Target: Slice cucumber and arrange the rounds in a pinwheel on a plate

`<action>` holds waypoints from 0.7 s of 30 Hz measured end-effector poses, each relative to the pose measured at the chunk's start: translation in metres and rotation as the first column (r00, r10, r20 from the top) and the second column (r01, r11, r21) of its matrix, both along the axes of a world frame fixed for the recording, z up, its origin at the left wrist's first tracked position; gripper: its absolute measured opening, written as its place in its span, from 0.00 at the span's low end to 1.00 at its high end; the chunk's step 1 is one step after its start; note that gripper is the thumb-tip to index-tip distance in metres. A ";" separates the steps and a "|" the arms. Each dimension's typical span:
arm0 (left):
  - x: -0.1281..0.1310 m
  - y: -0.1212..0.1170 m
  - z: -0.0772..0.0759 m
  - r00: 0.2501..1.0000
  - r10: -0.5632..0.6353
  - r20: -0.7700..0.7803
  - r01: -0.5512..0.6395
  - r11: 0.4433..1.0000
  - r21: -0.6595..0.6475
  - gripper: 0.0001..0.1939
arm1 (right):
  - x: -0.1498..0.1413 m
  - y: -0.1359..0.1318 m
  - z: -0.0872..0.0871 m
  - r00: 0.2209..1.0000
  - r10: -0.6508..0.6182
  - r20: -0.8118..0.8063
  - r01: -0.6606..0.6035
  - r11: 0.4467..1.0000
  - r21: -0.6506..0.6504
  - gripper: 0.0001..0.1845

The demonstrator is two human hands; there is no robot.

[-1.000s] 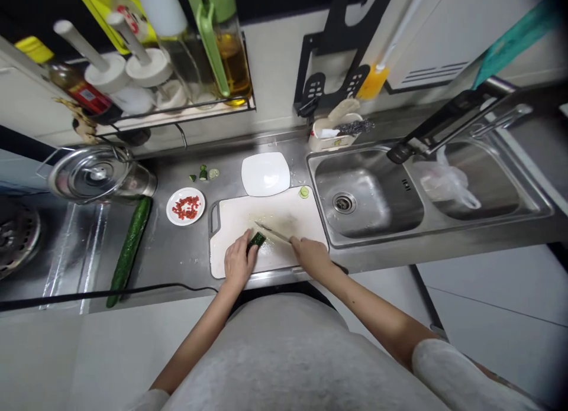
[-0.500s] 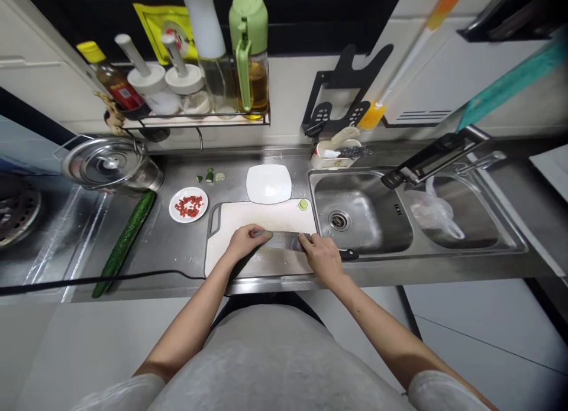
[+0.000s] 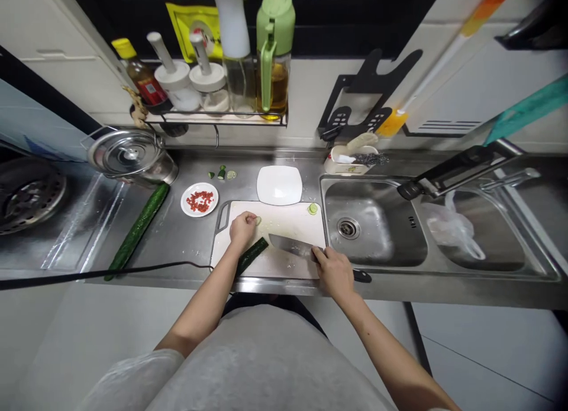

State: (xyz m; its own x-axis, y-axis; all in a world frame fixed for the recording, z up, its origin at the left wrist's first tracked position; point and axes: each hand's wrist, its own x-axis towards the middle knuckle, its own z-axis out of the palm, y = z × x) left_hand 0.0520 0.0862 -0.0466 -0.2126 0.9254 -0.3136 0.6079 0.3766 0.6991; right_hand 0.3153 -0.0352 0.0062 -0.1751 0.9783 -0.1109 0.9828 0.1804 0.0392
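Note:
My right hand is closed around the back of a kitchen knife, near where blade meets handle. The blade points left over the white cutting board; its black handle sticks out past my hand. Between the fingertips of my left hand is a small pale cucumber slice. A cut length of dark green cucumber lies on the board beside my left wrist, its near end partly hidden by the forearm. A few round slices rest at the board's upper right corner.
A white plate stands behind the board. To the left are a small plate of chopped red pieces, cucumber ends, a whole cucumber and a lidded pot. The sink borders the right; a black cable crosses the front.
My left hand has moved up off the cucumber length and now pinches a slice. The knife has come away from the cucumber, its tip apart from the left hand. The view has shifted.

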 end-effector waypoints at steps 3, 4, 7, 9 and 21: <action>-0.005 0.009 -0.003 0.990 0.026 -0.141 -0.027 1.000 -0.003 0.08 | 0.004 -0.003 0.002 0.999 -0.052 0.008 0.053 0.997 -0.058 0.19; -0.005 0.012 -0.005 0.985 0.027 -0.170 -0.026 1.000 0.007 0.09 | 0.004 -0.004 0.002 0.998 -0.065 0.011 0.066 0.995 -0.076 0.19; -0.006 0.018 -0.012 0.974 0.001 -0.225 0.017 0.997 0.076 0.12 | 0.003 -0.003 0.005 0.995 -0.096 0.012 0.097 0.989 -0.112 0.19; -0.006 0.022 -0.015 0.966 -0.009 -0.257 0.048 0.989 0.143 0.14 | 0.001 -0.001 0.006 0.994 -0.113 0.002 0.112 0.985 -0.128 0.19; -0.013 -0.049 0.004 0.920 -0.325 -0.219 0.385 0.853 0.351 0.12 | -0.022 0.009 -0.004 0.950 -0.201 -0.238 0.100 0.921 -0.378 0.13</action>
